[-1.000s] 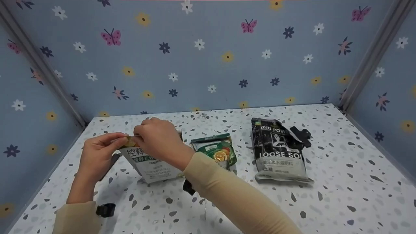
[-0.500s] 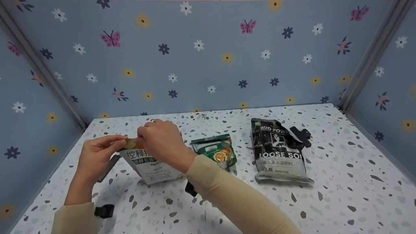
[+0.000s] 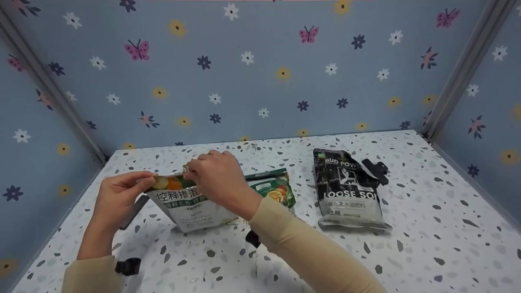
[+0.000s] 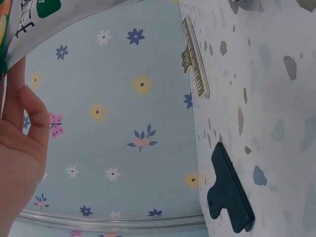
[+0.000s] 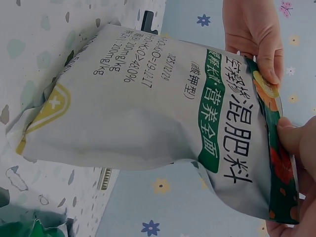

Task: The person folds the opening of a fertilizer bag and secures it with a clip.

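Observation:
A white fertilizer bag [image 3: 195, 213] with dark lettering and a colourful strip along its top stands tilted on the left of the table. My left hand [image 3: 116, 195] pinches the left top corner between thumb and fingers. Farther along the same edge, my right hand [image 3: 222, 179] pinches the strip, its fingertips partly hidden in the head view. The right wrist view shows the right thumb [image 5: 294, 136] pressing the strip's front, with the other fingers behind. Below the left hand lies a dark clip [image 4: 229, 192] on the table.
A small green pouch [image 3: 270, 189] stands behind the right forearm. Farther right lies a black-and-grey soil bag [image 3: 350, 195], with a black clip [image 3: 375, 171] at its upper right. A striped clip [image 4: 196, 59] is on the table. Patterned walls enclose the back and sides.
My right hand has slid rightward along the bag's top edge, uncovering more of the strip and lettering. The left hand keeps its pinch on the corner, slightly lower in view.

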The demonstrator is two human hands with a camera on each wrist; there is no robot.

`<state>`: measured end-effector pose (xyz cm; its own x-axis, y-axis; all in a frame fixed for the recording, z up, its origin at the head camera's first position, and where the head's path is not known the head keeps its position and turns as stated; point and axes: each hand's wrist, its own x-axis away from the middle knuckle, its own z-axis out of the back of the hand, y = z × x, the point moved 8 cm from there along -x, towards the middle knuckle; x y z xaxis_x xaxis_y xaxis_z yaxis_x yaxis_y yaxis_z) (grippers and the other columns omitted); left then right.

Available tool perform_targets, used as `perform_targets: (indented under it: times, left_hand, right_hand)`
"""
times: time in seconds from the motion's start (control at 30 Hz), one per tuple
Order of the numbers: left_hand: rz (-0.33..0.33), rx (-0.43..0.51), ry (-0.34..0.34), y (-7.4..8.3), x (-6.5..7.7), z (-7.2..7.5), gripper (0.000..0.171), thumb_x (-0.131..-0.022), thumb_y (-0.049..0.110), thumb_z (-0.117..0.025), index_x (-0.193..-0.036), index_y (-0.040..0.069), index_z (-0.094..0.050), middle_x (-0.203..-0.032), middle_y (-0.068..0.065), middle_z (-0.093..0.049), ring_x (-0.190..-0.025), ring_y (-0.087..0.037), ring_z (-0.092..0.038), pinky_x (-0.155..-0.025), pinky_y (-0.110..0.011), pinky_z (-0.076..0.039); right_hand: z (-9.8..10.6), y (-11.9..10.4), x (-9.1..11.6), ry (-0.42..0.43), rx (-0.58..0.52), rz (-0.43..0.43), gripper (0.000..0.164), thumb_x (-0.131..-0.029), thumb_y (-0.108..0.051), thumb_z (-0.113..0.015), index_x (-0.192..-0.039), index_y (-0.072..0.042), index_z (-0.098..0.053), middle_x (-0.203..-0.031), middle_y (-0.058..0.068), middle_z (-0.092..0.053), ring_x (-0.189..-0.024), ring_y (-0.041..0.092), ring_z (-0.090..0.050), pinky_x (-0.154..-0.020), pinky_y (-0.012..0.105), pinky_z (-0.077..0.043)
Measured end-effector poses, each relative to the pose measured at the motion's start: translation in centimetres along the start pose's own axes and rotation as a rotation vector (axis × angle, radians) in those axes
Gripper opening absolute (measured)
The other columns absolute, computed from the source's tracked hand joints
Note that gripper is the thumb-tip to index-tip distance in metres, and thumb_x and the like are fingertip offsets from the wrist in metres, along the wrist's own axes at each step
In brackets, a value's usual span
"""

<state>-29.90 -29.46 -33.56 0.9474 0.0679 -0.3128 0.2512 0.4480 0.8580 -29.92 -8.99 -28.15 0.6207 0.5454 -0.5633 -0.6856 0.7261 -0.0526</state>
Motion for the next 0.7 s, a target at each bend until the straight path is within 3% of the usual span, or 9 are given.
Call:
perform_targets:
  times: [0.17, 0.4, 0.7]
  left_hand:
    - [0.003, -0.005, 0.005, 0.0, 0.0, 0.0, 0.029, -0.096, 0.020, -0.069, -0.114, -0.002, -0.073, -0.098, 0.007, -0.072, -0.088, -0.011, -0.067, -0.079, -0.019, -0.052]
    - [-0.040, 0.010, 0.008, 0.4, 0.2, -0.1, 0.027, -0.096, 0.017, -0.068, -0.112, -0.004, -0.072, -0.097, 0.007, -0.072, -0.088, -0.012, -0.066, -0.080, -0.018, -0.052]
    - [-0.031, 0.005, 0.012, 0.3, 0.1, 0.1, 0.027, -0.096, 0.018, -0.069, -0.113, -0.003, -0.073, -0.098, 0.007, -0.073, -0.088, -0.012, -0.067, -0.080, -0.019, -0.052]
  right_hand:
    - [0.4, 0.8, 0.8, 0.029, -0.048, -0.004, 0.024, -0.098, -0.040, -0.063, -0.096, -0.021, -0.077, -0.083, -0.009, -0.069, -0.075, 0.012, -0.059, -0.065, 0.029, -0.044]
    - [0.8, 1.6, 1.7, 0.088, -0.069, 0.009, 0.022, -0.096, -0.038, -0.065, -0.093, -0.021, -0.078, -0.086, -0.010, -0.072, -0.072, 0.012, -0.056, -0.063, 0.027, -0.042]
    - [0.9, 2.8, 2.4, 0.074, -0.175, -0.023, 0.018, -0.097, -0.032, -0.066, -0.097, -0.018, -0.077, -0.089, -0.008, -0.073, -0.077, 0.012, -0.061, -0.070, 0.027, -0.048]
